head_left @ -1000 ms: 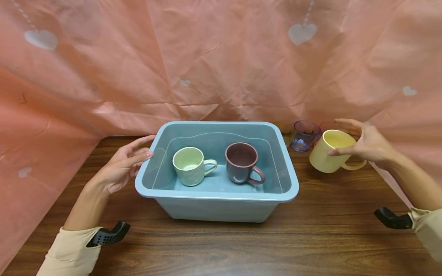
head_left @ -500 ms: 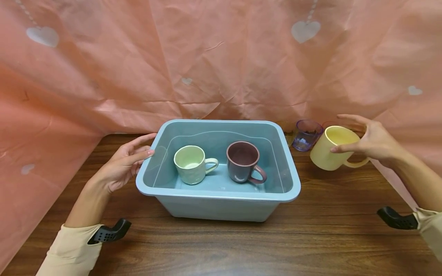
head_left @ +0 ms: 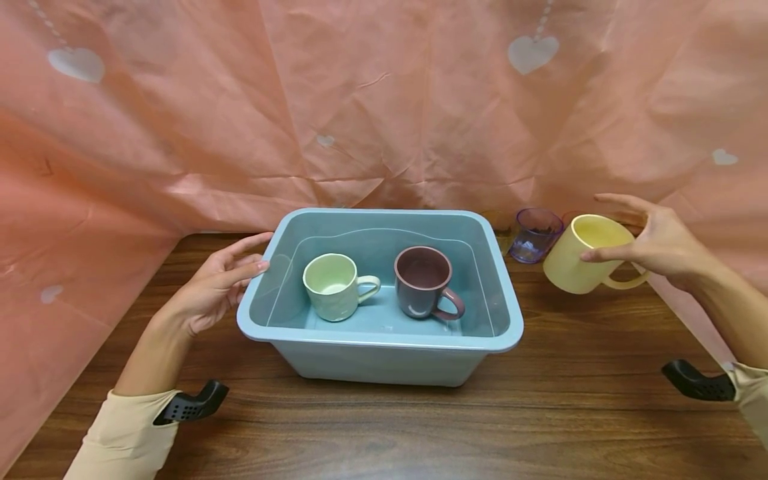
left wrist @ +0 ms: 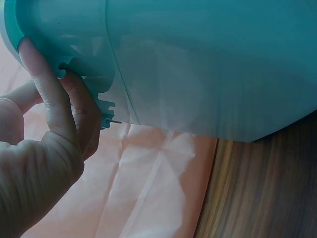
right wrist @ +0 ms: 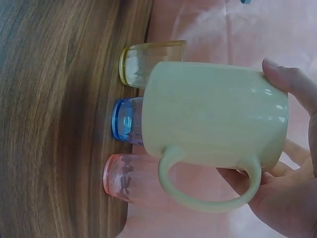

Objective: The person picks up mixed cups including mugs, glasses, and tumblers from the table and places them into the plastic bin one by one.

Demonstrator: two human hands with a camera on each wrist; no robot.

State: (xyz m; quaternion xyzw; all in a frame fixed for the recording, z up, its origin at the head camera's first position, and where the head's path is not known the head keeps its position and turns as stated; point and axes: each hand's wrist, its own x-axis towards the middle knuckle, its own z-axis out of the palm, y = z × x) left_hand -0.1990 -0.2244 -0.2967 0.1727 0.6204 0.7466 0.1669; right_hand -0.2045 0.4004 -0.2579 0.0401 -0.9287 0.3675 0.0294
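Observation:
A light blue plastic tub stands mid-table in the head view. Inside it, upright and apart, are a pale green mug and a plum-coloured mug, both with handles to the right. My left hand holds the tub's left rim, thumb on the edge and other fingers curled beneath, as the left wrist view shows. On the right, my right hand grips a yellow mug near its top, thumb on the near side. The mug is tilted and appears lifted off the table, handle pointing right.
Behind the yellow mug, three clear tumblers stand in a row: one yellow, one blue, one pink. A pink curtain hangs behind the wooden table.
My right hand has moved slightly right and away from me with the yellow mug, which rises a little. The left hand stays at the tub's rim. The camera view shifts slightly.

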